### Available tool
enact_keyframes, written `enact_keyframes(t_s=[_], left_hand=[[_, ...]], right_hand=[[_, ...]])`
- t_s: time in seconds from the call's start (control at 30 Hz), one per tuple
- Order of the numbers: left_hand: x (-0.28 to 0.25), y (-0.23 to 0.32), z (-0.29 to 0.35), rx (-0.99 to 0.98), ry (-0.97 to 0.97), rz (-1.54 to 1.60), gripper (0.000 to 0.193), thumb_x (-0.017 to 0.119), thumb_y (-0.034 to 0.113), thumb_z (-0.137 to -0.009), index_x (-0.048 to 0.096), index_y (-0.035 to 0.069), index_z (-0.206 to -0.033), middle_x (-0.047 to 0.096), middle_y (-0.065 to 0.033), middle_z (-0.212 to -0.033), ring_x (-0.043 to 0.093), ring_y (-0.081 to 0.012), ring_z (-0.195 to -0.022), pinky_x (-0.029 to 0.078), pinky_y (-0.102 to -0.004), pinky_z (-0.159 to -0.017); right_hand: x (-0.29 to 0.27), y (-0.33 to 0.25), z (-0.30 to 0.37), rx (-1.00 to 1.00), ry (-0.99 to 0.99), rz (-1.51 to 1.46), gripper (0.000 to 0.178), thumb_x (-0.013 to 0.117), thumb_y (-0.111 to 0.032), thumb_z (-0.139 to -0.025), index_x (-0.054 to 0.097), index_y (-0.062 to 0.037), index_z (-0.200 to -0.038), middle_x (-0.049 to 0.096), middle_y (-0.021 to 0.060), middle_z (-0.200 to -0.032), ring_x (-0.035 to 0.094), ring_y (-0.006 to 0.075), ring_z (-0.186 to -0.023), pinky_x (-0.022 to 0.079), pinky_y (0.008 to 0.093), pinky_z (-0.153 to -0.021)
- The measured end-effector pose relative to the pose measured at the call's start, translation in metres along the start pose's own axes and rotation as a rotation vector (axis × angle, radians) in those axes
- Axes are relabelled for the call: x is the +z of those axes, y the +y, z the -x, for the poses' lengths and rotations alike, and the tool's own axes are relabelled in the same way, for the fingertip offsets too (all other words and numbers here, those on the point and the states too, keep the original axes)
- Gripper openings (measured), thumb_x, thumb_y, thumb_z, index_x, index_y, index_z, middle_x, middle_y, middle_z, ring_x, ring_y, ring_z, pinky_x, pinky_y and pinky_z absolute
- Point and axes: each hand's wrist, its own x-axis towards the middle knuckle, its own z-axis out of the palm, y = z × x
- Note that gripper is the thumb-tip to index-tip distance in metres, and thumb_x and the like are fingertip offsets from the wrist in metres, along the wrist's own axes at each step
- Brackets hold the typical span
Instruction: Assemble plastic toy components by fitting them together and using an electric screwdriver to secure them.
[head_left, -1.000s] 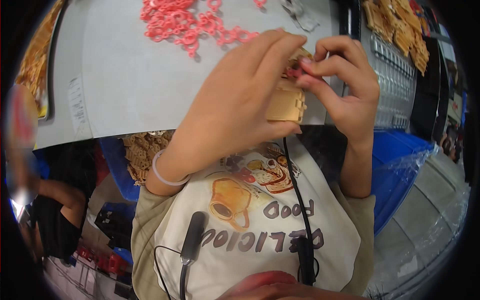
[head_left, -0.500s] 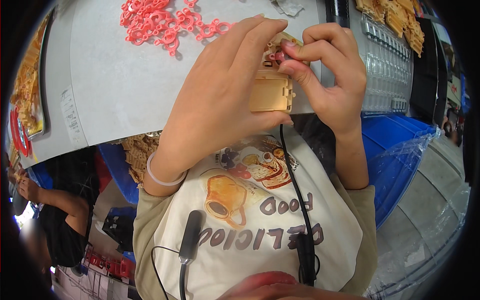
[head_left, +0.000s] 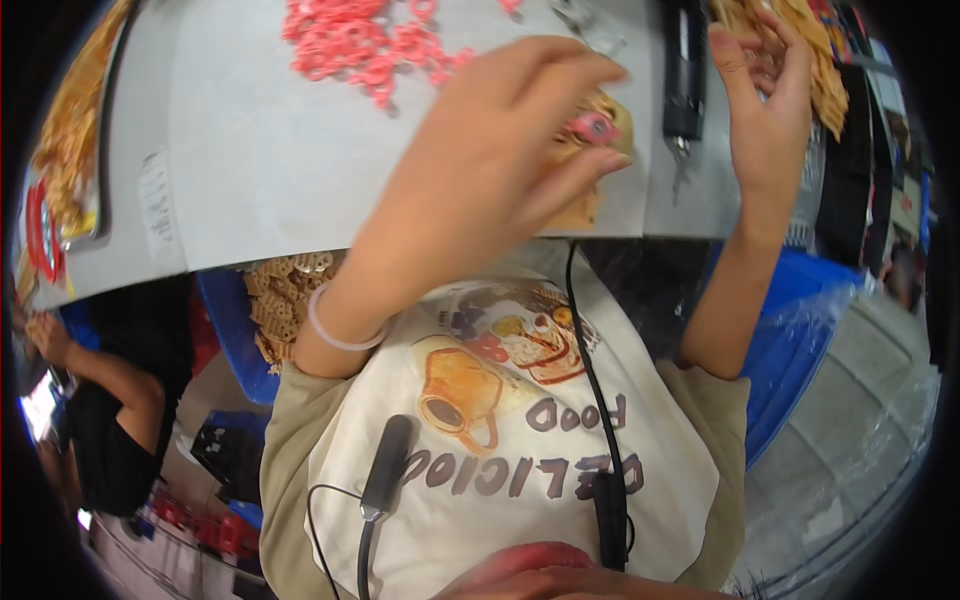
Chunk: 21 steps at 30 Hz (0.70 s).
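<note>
My left hand point(head_left: 480, 160) is curved round a cream plastic housing point(head_left: 575, 208), its thumb and fingers on either side of it near the table's front edge. A pink ring-shaped part point(head_left: 592, 127) with a dark middle sits in the housing; much of the housing is hidden behind the hand. Out to the right, my right hand point(head_left: 765, 110) is raised beside a heap of cream plastic parts point(head_left: 828, 75). Its thumb and forefinger are apart, the other fingers bent, and I see nothing between them. A black electric screwdriver point(head_left: 684, 90) is just left of that hand.
Loose pink ring parts point(head_left: 340, 40) lie at the far side of the grey table point(head_left: 230, 180). More cream parts fill a tray point(head_left: 75, 140) at the left and a blue bin point(head_left: 235, 325) below the edge. Another person's arm point(head_left: 120, 385) shows at lower left.
My right hand has let go of the pink part in the housing and moved right to the cream heap. The screwdriver now shows more fully. My left hand still holds the housing.
</note>
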Motion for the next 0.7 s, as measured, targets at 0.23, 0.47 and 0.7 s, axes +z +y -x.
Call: enact_keyframes(t_s=[0.23, 0.47, 0.7], left_hand=[[0.028, 0.001, -0.001, 0.159, 0.163, -0.100, 0.015, 0.073, 0.016, -0.076, 0.067, 0.014, -0.090, 0.061, -0.0029, -0.096, 0.059, -0.0256, -0.097, 0.046, -0.0379, -0.084], [0.034, -0.002, 0.005, 0.133, 0.209, -0.194, 0.011, 0.070, 0.022, -0.074, 0.065, 0.016, -0.082, 0.056, 0.0022, -0.093, 0.053, -0.0200, -0.095, 0.043, -0.0348, -0.083], [0.019, -0.008, 0.000, 0.112, 0.114, 0.043, 0.016, 0.068, 0.014, -0.075, 0.064, 0.014, -0.090, 0.059, -0.0008, -0.100, 0.056, -0.0245, -0.107, 0.044, -0.0391, -0.089]], right_hand=[[0.004, 0.063, -0.019, 0.086, -0.171, 0.147, 0.080, 0.081, -0.022, -0.083, 0.036, 0.0045, -0.143, 0.044, 0.0209, -0.142, 0.054, 0.0266, -0.121, 0.045, 0.0360, -0.100], [-0.036, -0.013, -0.012, 0.055, 0.191, 0.140, 0.049, 0.071, -0.005, -0.089, 0.048, 0.0055, -0.131, 0.067, 0.0177, -0.098, 0.063, 0.0160, -0.081, 0.052, 0.0271, -0.070], [-0.104, -0.034, -0.075, 0.018, 0.094, -0.887, 0.037, 0.060, -0.018, -0.090, 0.045, 0.0043, -0.116, 0.033, 0.0049, -0.085, 0.037, 0.0178, -0.079, 0.036, 0.0341, -0.078]])
